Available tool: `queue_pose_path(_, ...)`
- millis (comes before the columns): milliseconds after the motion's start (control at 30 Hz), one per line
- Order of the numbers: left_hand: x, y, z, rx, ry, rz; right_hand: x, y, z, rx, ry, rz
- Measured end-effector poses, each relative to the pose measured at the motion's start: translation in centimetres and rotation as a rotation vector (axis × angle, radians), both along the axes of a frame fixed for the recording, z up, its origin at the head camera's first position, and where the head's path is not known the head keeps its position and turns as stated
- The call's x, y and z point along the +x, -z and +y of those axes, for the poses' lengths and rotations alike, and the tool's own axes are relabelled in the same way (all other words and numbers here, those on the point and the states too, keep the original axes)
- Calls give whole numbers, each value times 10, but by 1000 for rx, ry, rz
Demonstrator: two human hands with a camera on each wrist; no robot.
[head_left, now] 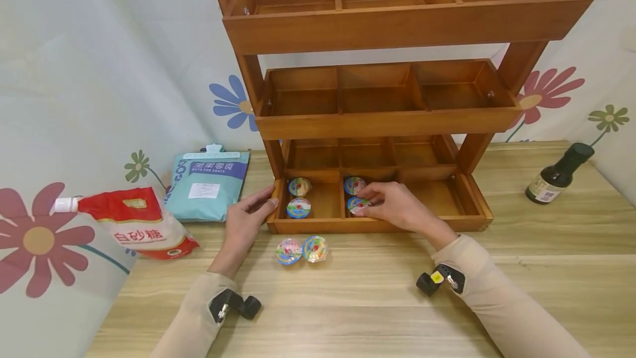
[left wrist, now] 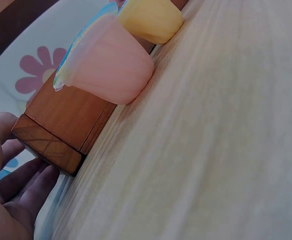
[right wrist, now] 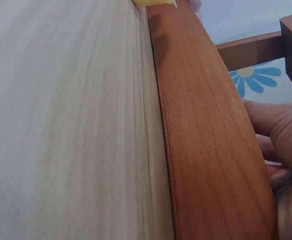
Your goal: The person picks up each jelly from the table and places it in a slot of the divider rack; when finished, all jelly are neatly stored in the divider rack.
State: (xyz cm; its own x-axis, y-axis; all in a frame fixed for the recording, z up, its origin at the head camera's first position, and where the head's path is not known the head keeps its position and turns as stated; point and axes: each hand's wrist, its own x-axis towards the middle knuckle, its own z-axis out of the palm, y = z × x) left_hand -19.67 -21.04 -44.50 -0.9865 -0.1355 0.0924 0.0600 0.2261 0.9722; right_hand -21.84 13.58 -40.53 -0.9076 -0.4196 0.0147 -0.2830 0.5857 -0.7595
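My right hand [head_left: 397,203] reaches into the middle compartment of the wooden rack's bottom tier. Its thumb and fingers pinch a jelly cup [head_left: 355,205] by its lid edge; another jelly cup [head_left: 354,185] sits just behind. In the right wrist view the front board [right wrist: 211,130] hides that cup. My left hand [head_left: 244,220] rests at the tier's left front corner [left wrist: 56,145], thumb and loose fingers against the wood. Two jelly cups [head_left: 299,187] [head_left: 298,208] stand in the left compartment. A pink jelly cup [left wrist: 111,60] and a yellow jelly cup [left wrist: 153,20] stand on the table in front.
The rack's upper tier [head_left: 407,29] and middle tier [head_left: 387,124] overhang the back. To the left are a red and white sugar bag [head_left: 144,225] and a teal nut snack bag [head_left: 206,187] with a clip. A dark bottle [head_left: 558,175] stands right on the wooden table [head_left: 372,291].
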Motion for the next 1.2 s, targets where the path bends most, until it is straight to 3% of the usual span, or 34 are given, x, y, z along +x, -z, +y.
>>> queue_pose_path(767, 3, -1, -1, 3, -12, 10, 1, -3, 0, -29, -74, 15)
queue_pose_path(1200, 0, 0, 0, 22, 4, 19, 11, -21, 10, -77, -41, 169)
